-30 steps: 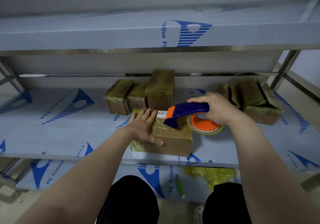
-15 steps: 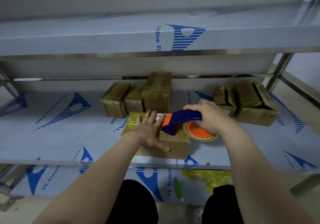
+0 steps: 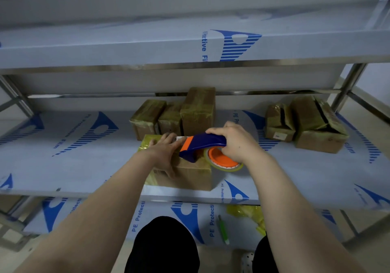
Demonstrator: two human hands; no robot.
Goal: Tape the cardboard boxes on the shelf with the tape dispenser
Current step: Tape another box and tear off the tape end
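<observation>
Both your hands are on the front box [image 3: 190,175] at the centre of the frame.
Your left hand [image 3: 163,154] lies flat on the box top with the fingers straight and spread and the thumb down over the near face. Your right hand [image 3: 236,144] is wrapped round the blue handle of the tape dispenser [image 3: 202,144]. The dispenser's orange-and-blue nose touches the box top just beside your left fingers, and its orange tape roll hangs past the box's right edge. The box sits near the front edge of the middle shelf [image 3: 73,167]. Behind it, three taped boxes [image 3: 198,112] stand close together. Two more boxes [image 3: 316,125] sit well apart toward the right of the frame. At lower centre, a green pen [image 3: 223,229] and yellow plastic [image 3: 247,211] lie on the lower shelf.
</observation>
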